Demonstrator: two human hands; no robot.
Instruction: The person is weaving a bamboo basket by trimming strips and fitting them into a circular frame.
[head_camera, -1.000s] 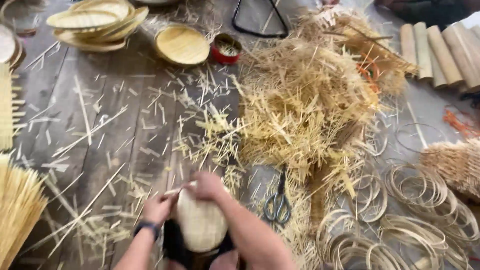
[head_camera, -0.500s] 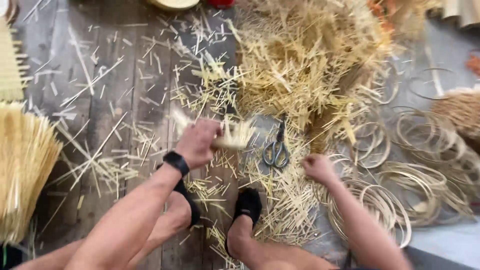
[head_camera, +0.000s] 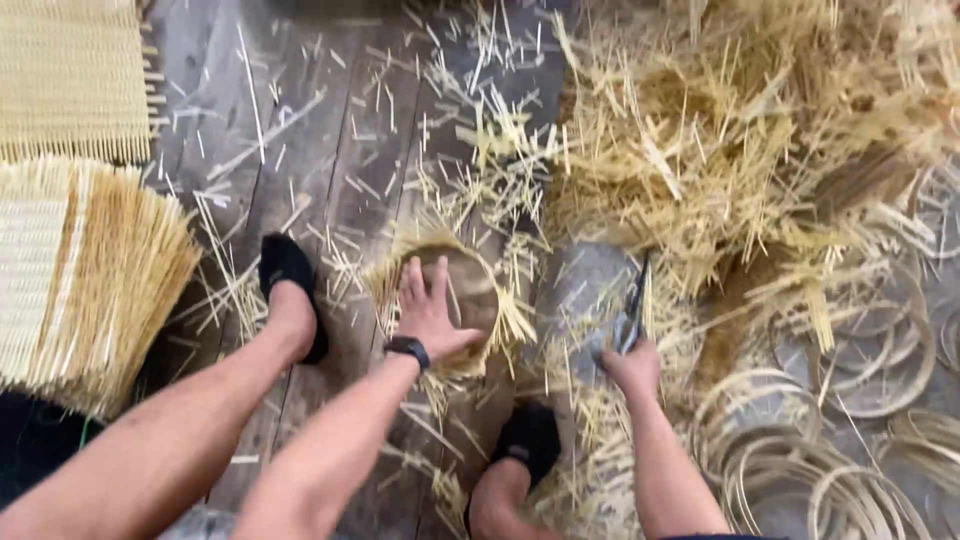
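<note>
Left hand (head_camera: 432, 318) lies flat, fingers spread, palm down on a small round woven basket piece (head_camera: 470, 300) at centre frame; not gripping, only pressing. The piece rests on the floor, loose strip ends fraying out all round its rim. A dark wristband (head_camera: 408, 348) sits just below the hand.

Right hand (head_camera: 630, 368), right of centre, is closed around the handles of dark scissors (head_camera: 632, 312), blades pointing toward the top of the frame. Scissors lie just right of the basket piece, not touching it.

Surface: dark plank floor (head_camera: 330, 130), littered with short bamboo offcuts. Big heap of straw-coloured trimmings (head_camera: 720, 150) upper right. Coiled bamboo hoops (head_camera: 850, 450) lower right. Woven mats (head_camera: 70, 80) with fringed edges at left. Two feet in black socks flank the left forearm.
</note>
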